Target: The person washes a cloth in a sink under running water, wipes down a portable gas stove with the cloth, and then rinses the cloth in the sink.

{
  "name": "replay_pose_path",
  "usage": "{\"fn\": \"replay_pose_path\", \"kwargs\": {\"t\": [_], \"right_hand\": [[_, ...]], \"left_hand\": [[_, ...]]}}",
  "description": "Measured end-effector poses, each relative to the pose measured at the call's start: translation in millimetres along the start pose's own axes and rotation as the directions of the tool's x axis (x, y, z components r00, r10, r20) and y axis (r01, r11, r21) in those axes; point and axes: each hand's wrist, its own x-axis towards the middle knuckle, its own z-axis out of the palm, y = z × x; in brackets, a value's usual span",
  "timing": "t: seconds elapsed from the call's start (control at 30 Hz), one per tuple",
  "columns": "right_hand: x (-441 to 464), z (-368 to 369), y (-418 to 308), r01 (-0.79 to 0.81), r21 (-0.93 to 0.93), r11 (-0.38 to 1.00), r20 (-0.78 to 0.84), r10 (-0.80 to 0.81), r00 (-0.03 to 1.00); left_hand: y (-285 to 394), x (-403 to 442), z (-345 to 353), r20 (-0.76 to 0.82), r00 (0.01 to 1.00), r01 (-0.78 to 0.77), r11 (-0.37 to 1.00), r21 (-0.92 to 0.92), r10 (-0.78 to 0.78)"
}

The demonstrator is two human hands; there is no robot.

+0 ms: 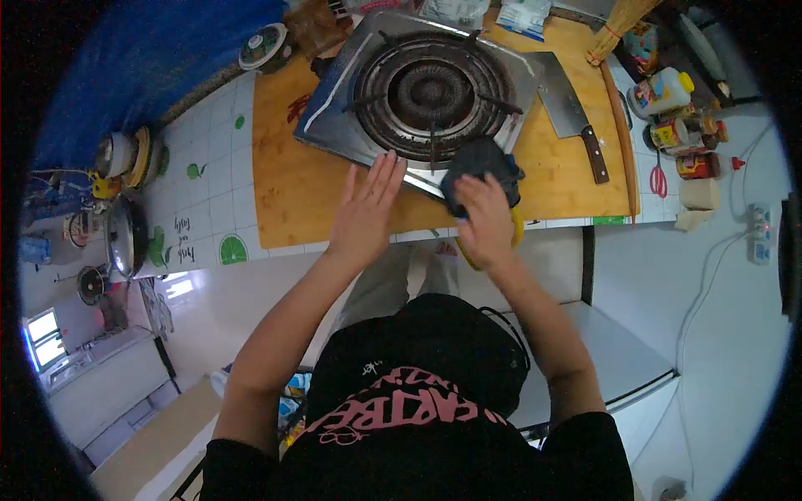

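So the dark cloth (480, 171) is bunched up at the near right corner of the gas stove (342, 104), part of it over the metal edge, just off the burner (433, 93). The right hand (484, 219) is on its near side, with the fingers lying over the middle of the bundle, a bit curved and slightly apart, the thumb off towards the left. Most of the cloth pokes out beyond the fingertips and to the right of them. Can't tell if they're actually pinching it or just pressing down, the underside is hidden.

The left hand (365, 209) is pretty much flat, palm down, fingers stretched out and close together, thumb held apart. Its fingertips touch the stove's near edge, left of the cloth and not touching it.

Stove sits a little skewed on a wooden board (288, 196). Over on the right side of the board there's a cleaver (568, 104) lying flat, handle pointing towards the person, and past that some red-handled scissors (658, 179) near a bunch of bottles (662, 92). Something yellow and curved (518, 227) peeks out beside the right hand, too covered to say what it is.
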Motion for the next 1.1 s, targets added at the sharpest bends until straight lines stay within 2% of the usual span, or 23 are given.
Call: {"fn": "replay_pose_path", "kwargs": {"t": [0.1,0.17,0.2,0.27,0.33,0.43,0.63,0.7,0.73,0.8,0.83,0.93,1.03,1.1], "right_hand": [[5.3,-4.9,-10.5,0.049,0.037,0.998,0.036,-0.05,0.998],[10.0,-15.9,7.2,0.101,0.014,0.995,0.223,-0.101,0.969],[10.5,-19.6,17.9,0.098,0.006,0.995,0.215,-0.097,0.972],[9.3,-22.7,45.7,0.058,-0.067,0.996,0.062,-0.054,0.997],[12.7,-22.2,76.4,-0.068,0.014,0.998,-0.043,0.068,0.997],[33.7,-36.1,99.6,-0.113,-0.059,0.992,-0.105,0.106,0.989],[7.1,-10.0,67.7,-0.11,-0.059,0.992,-0.087,0.104,0.991],[-3.2,-6.3,34.2,0.063,0.022,0.998,-0.022,-0.063,0.998],[-3.3,-7.7,28.3,0.065,0.021,0.998,-0.026,-0.064,0.998],[-0.6,-13.2,21.1,0.088,0.114,0.99,0.128,-0.102,0.986],[4.4,-17.8,24.7,0.088,0.116,0.989,0.124,-0.102,0.987],[22.3,-30.2,35.4,-0.053,-0.039,0.998,-0.015,0.052,0.999],[14.4,-22.3,23.7,-0.015,-0.128,0.992,-0.009,0.014,1.0],[7.4,-21.2,10.1,0.007,-0.119,0.993,0.03,-0.003,1.0]], "left_hand": [[2.5,0.5,-2.0,-0.042,0.999,0.015,0.997,-0.079,-0.018],[4.2,0.6,-4.9,-0.04,0.999,0.009,0.995,-0.095,-0.013],[4.3,0.5,-6.2,-0.031,0.999,0.015,0.993,-0.113,-0.018],[3.4,-0.4,-6.7,-0.035,0.999,0.001,0.995,-0.104,-0.005],[2.7,0.1,-6.2,-0.033,0.999,0.001,0.995,-0.095,-0.004],[2.9,-1.2,-7.3,-0.035,0.999,-0.001,0.997,-0.081,-0.001],[4.4,0.5,-10.2,-0.027,1.0,0.008,0.998,-0.069,-0.01],[5.7,0.0,-12.1,-0.013,1.0,0.007,0.996,-0.085,-0.008],[6.4,0.3,-12.6,-0.015,1.0,0.005,0.997,-0.082,-0.007],[7.6,0.3,-13.5,-0.015,1.0,0.012,0.997,-0.082,-0.014],[7.8,0.8,-14.2,-0.014,1.0,0.012,0.997,-0.078,-0.013],[8.6,-2.3,-15.6,-0.017,1.0,0.002,0.997,-0.08,-0.003],[8.6,0.2,-16.5,0.003,1.0,0.025,0.998,-0.049,-0.025],[8.8,-1.6,-14.4,0.006,1.0,0.023,0.999,-0.046,-0.022]]}}
